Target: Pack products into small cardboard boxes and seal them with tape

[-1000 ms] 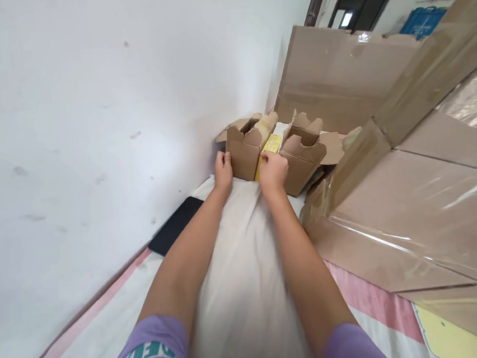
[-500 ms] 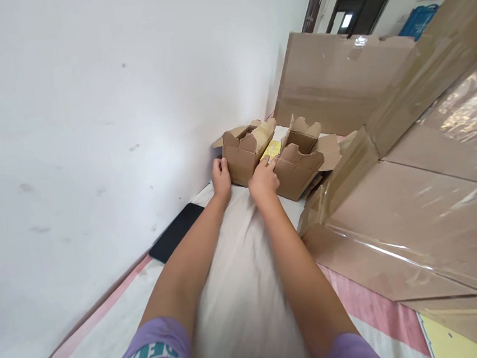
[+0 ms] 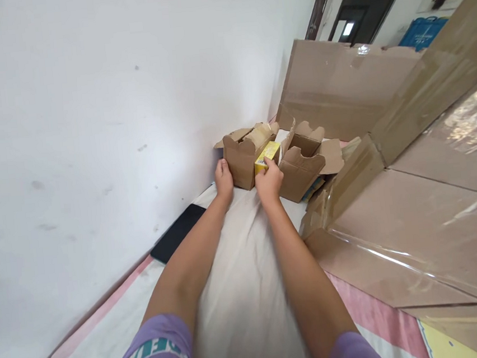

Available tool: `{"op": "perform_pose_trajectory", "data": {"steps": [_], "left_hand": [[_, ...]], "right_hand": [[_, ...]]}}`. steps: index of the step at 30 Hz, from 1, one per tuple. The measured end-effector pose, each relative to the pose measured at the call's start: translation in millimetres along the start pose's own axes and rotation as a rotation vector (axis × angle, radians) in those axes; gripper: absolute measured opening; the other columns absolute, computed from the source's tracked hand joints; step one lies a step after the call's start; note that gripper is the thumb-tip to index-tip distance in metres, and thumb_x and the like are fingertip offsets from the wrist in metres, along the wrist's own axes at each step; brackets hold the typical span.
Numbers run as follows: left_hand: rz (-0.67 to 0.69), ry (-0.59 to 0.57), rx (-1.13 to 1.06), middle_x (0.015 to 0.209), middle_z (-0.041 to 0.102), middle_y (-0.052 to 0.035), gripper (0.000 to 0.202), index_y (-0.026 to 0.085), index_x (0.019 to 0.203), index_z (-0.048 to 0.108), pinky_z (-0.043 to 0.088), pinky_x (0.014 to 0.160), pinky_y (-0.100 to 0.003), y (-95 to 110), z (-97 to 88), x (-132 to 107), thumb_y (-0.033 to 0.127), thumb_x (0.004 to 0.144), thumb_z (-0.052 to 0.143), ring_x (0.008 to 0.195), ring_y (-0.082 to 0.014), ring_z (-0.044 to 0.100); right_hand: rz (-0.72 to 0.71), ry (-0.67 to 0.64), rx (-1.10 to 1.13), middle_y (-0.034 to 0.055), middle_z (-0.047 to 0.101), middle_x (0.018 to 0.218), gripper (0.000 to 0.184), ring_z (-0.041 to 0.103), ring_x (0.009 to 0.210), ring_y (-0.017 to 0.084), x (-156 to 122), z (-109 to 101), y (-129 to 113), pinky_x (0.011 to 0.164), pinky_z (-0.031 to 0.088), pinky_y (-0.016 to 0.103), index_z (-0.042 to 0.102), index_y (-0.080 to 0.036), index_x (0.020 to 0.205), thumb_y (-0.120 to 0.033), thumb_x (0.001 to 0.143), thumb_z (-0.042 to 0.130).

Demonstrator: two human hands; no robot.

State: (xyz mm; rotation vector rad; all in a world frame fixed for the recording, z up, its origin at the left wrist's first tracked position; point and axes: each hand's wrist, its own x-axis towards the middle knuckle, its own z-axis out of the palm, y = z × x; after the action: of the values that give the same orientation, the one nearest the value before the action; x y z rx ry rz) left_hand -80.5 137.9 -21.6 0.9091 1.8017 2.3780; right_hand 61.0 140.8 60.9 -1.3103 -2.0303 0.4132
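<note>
Two small open cardboard boxes stand side by side on a white cloth. My left hand (image 3: 224, 179) is closed round the near left corner of the left cardboard box (image 3: 239, 165), its fingers partly hidden along the side. My right hand (image 3: 269, 180) grips the near end of a small yellow carton (image 3: 270, 150), which sits in the gap between the boxes. The right cardboard box (image 3: 299, 176) stands just right of that hand, its torn flaps raised. The insides of both boxes are mostly hidden.
A black tablet (image 3: 178, 233) lies left of my left forearm, beside the white wall (image 3: 90, 131). Large taped cardboard cartons (image 3: 421, 240) close in the right side. Behind the small boxes rises a cardboard panel (image 3: 343, 84). A blue case (image 3: 423, 31) shows farther back.
More of the yellow carton's near end now shows between the boxes, with my right hand on it. My left hand stays at the left box. The view has shifted slightly.
</note>
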Motion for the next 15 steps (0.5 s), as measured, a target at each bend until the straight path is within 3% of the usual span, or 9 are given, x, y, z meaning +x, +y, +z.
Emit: {"op": "perform_pose_trajectory", "data": {"steps": [4, 8, 12, 15], "left_hand": [[0.056, 0.075, -0.016, 0.081, 0.057, -0.0017, 0.05, 0.022, 0.08, 0.05, 0.049, 0.078, -0.028, 29, -17.6, 2, 0.066, 0.099, 0.037, 0.082, -0.0171, 0.057], [0.096, 0.184, -0.084, 0.092, 0.063, -0.0047, 0.045, 0.021, 0.09, 0.053, 0.052, 0.083, -0.029, 76, -26.1, 7, 0.056, 0.103, 0.029, 0.088, -0.0168, 0.06], [0.201, 0.344, -0.139, 0.094, 0.064, -0.0036, 0.037, 0.019, 0.092, 0.054, 0.052, 0.088, -0.028, 143, -38.4, 16, 0.047, 0.103, 0.032, 0.094, -0.0151, 0.061], [0.288, 0.44, -0.07, 0.091, 0.062, -0.0023, 0.036, 0.019, 0.091, 0.054, 0.053, 0.085, -0.03, 206, -82.6, 4, 0.046, 0.1, 0.032, 0.09, -0.0155, 0.061]], "right_hand": [[-0.105, 0.043, 0.116, 0.0103, 0.06, 0.146, 0.054, 0.059, 0.132, 0.022, -10, -13, -21, 0.113, 0.042, 0.032, 0.055, -0.017, 0.147, -0.016, 0.094, 0.045], [-0.31, 0.15, 0.267, 0.0092, 0.059, 0.147, 0.048, 0.052, 0.139, 0.021, -24, -46, -60, 0.118, 0.039, 0.036, 0.061, -0.018, 0.141, -0.02, 0.095, 0.049], [-0.48, 0.275, 0.644, 0.0094, 0.062, 0.143, 0.043, 0.058, 0.133, 0.025, -47, -87, -82, 0.108, 0.052, 0.04, 0.066, -0.02, 0.135, -0.025, 0.094, 0.054], [-0.543, 0.295, 0.948, 0.0103, 0.065, 0.139, 0.041, 0.069, 0.118, 0.025, -83, -117, -93, 0.092, 0.061, 0.036, 0.067, -0.022, 0.134, -0.026, 0.095, 0.055]]}}
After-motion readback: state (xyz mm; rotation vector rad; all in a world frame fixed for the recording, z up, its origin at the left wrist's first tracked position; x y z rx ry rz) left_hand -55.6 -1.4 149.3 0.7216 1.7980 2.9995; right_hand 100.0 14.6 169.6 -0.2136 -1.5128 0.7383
